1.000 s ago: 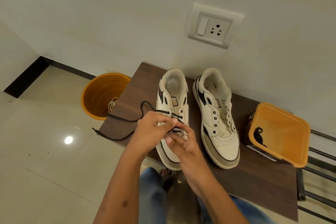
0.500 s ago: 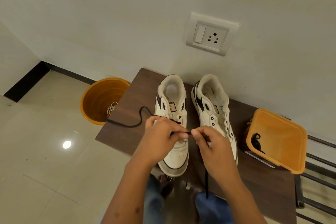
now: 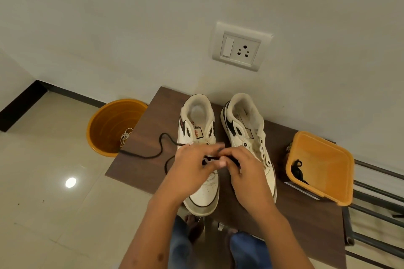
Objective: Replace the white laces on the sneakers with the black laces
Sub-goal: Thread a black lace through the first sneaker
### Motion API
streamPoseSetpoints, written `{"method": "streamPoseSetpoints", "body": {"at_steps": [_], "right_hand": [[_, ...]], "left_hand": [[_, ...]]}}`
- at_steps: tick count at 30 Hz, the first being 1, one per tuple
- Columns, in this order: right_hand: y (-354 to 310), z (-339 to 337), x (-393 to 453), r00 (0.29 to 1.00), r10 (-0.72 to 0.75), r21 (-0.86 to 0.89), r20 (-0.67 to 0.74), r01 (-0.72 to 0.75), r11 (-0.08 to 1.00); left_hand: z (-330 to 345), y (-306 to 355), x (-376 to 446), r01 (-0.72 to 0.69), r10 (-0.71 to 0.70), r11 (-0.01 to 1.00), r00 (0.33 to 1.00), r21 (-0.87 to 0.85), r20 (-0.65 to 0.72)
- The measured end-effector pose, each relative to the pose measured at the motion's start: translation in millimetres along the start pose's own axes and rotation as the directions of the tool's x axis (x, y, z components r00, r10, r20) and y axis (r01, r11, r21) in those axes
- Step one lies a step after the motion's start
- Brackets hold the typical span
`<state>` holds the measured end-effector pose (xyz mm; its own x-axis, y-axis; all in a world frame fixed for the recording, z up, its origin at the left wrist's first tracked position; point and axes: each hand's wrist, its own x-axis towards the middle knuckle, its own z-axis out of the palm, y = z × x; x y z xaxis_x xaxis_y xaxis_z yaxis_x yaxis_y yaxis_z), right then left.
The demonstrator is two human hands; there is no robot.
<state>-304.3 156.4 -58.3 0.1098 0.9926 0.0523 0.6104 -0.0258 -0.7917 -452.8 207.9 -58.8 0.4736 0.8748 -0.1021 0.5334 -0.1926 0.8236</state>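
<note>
Two white sneakers stand side by side on a dark wooden table point(image 3: 310, 220), toes toward me. Over the lace area of the left sneaker point(image 3: 197, 124) both hands meet. My left hand point(image 3: 192, 170) and my right hand point(image 3: 242, 170) each pinch the black lace point(image 3: 160, 148), whose loose end trails left across the table to its edge. The right sneaker point(image 3: 242, 122) has bare eyelets and no lace. A second black lace point(image 3: 297, 170) lies in an orange square tub point(image 3: 328, 159) at the right. White laces point(image 3: 125, 136) lie in an orange bucket point(image 3: 109, 124) on the floor.
A wall with a switch and socket plate point(image 3: 239, 47) rises right behind the table. A metal rack point(image 3: 376, 199) stands at the right. My knees in blue jeans point(image 3: 244, 249) are under the table's near edge. Glossy tiled floor point(image 3: 54, 192) extends left.
My hands have drawn closer together over the left sneaker. The lace section that hung down from my right hand is gone, and more lace now loops on the table at the left.
</note>
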Motion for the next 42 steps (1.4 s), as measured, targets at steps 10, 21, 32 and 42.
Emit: {"method": "streamPoseSetpoints", "body": {"at_steps": [10,21,32,42], "right_hand": [[5.0,-5.3,1.5,0.99,0.121,0.063,-0.075,-0.116,0.991],[-6.9,12.7,21.0,0.979,0.194,0.39,-0.069,-0.152,0.908],[5.1,56.5,24.1,0.969,0.097,-0.086,-0.227,-0.12,0.989],[0.8,60.4,23.0,0.948,0.164,0.018,-0.271,-0.165,0.986]], "left_hand": [[-14.6,-15.2,-9.9,0.305,-0.236,0.945,0.885,0.117,-0.402],[-3.2,-5.7,1.9,0.017,-0.005,0.999,0.951,0.038,-0.308],[-1.5,-12.2,4.4,0.348,-0.188,0.91,0.832,0.227,-0.522],[11.6,-17.3,9.8,0.263,-0.048,0.913,0.828,0.311,-0.559]]}}
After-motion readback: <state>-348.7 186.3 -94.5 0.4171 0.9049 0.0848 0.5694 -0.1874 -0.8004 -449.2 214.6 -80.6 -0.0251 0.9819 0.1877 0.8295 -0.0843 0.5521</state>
